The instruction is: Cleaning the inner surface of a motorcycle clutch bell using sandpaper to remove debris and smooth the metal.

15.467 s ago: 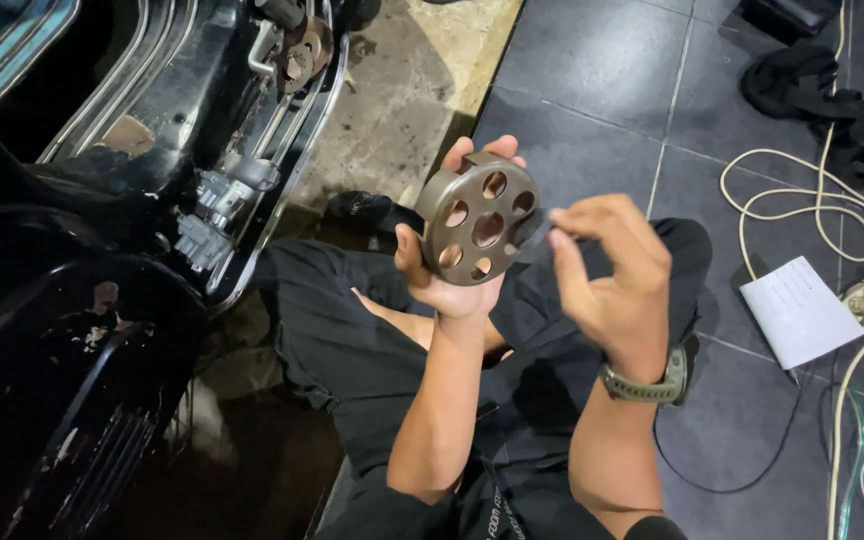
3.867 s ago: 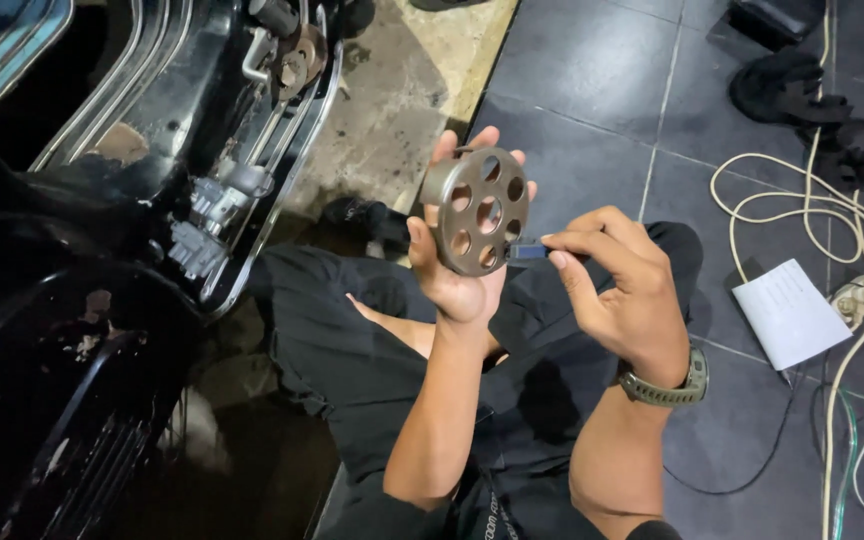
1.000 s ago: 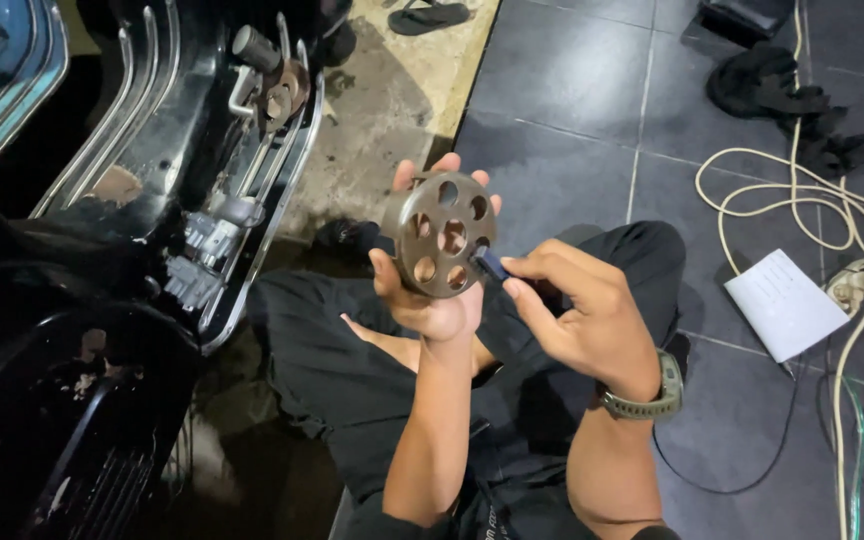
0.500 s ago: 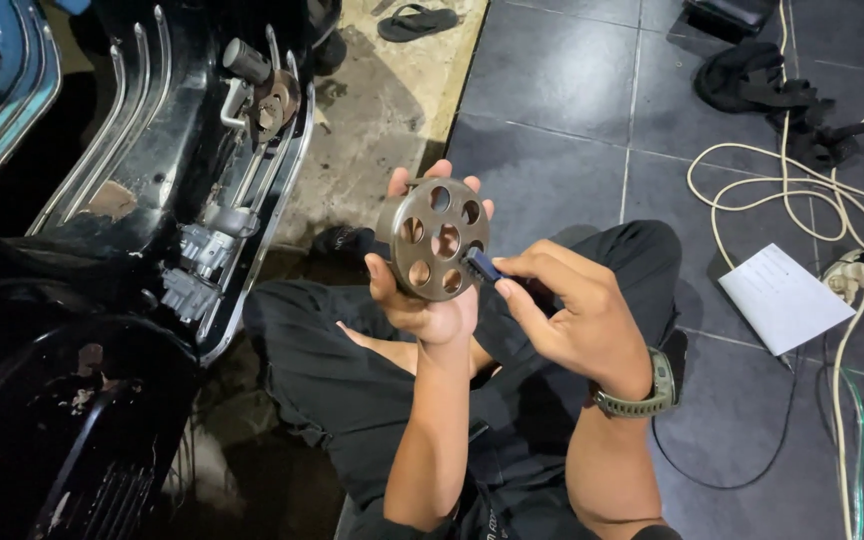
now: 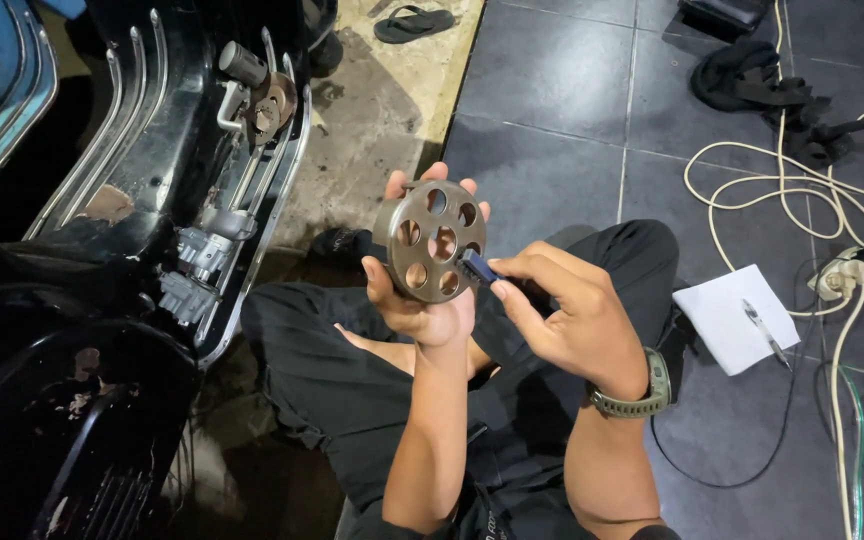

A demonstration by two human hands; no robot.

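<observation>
1. A black scooter (image 5: 102,250) lies at the left with its underside parts exposed; a sandal (image 5: 414,22) rests on the floor beyond.
2. The left hand (image 5: 417,305) holds a round metal disc (image 5: 434,240) with holes upright above the lap, fingers clamped around its rim.
3. The right hand (image 5: 567,320) pinches a small dark tool (image 5: 476,267) between closed fingers, its tip touching the disc's face; the step appears to be scraping or cleaning it.
4. At the right lie a paper sheet (image 5: 727,320) with a pen (image 5: 764,332), and cables (image 5: 802,190). No containers show.

Single head view, looking steeply down (close) over hands (image 5: 492,300)
</observation>
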